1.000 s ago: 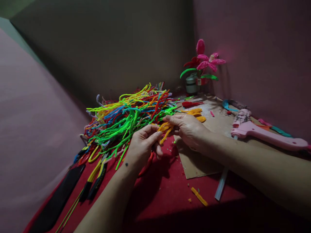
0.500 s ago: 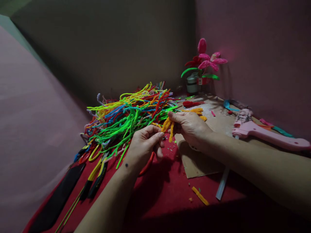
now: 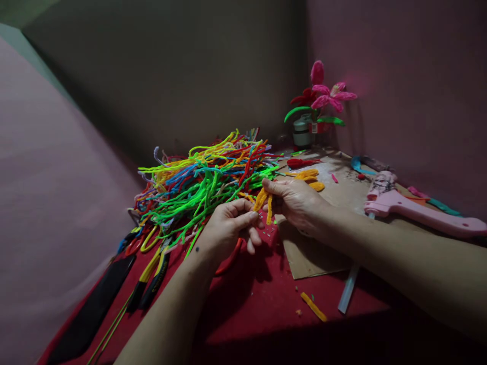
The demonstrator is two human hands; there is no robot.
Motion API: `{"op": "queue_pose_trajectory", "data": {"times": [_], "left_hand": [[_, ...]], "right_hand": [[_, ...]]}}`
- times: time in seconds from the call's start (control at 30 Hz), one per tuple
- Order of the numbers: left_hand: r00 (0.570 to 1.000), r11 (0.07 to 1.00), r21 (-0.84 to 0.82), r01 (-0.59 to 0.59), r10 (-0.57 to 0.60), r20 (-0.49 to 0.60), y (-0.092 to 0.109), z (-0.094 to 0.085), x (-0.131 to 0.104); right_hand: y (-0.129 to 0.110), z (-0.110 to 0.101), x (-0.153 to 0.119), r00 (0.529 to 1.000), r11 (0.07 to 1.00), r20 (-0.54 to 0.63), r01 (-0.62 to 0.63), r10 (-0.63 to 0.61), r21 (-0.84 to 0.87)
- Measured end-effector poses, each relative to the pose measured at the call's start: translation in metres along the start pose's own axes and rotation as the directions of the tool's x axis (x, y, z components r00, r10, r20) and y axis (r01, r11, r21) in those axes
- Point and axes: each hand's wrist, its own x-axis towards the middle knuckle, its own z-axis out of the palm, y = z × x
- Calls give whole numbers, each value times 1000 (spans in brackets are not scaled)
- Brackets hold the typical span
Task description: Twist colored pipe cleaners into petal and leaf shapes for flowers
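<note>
Between my two hands is an orange pipe cleaner, bent into a loop with a loose end hanging down. My left hand pinches its left side between thumb and forefinger, the other fingers curled below. With thumb and fingers closed, my right hand grips the right side; its fingertips are partly hidden. Just beyond the right hand, finished orange petal shapes lie on a cardboard sheet. A large heap of coloured pipe cleaners spreads behind my left hand.
Yellow-and-black pliers and a black flat object lie at left on the red cloth. A pink glue gun with a glue stick rests at right. Pipe-cleaner flowers stand at the back. An orange strip lies in front.
My left hand's lower fingers have uncurled a little. Both hands stay close together on the orange pipe cleaner, and the view has shifted very slightly.
</note>
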Motion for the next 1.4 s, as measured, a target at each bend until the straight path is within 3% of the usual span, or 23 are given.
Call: {"op": "queue_pose_trajectory", "data": {"times": [0.17, 0.33, 0.43, 0.6, 0.83, 1.07, 1.4], "left_hand": [[998, 995, -75, -68, 68, -5, -2, 0, -1], [997, 997, -19, -74, 73, -28, -1, 0, -2], [987, 993, 24, -115, 117, -107, 1, 1, -2], [952, 978, 95, -186, 203, -231, 3, 0, 0], [935, 964, 131, -231, 257, -245, 1, -4, 1], [913, 949, 234, -211, 277, -298, 2, 3, -1], [920, 957, 212, -197, 255, -299, 4, 8, -4]], "right_hand": [[0, -3, 4, 999, 997, 19, 46, -45, -54], [2, -5, 6, 998, 991, 22, 60, -58, -116], [2, -4, 2, 995, 969, 75, 74, -58, -234], [0, 1, -7, 986, 916, 159, 26, 41, -400], [1, 4, -9, 983, 969, 183, 17, 29, -247], [3, 5, -7, 981, 986, 167, 118, -98, -116], [3, 9, -10, 956, 874, 81, 291, -282, -390]]}}
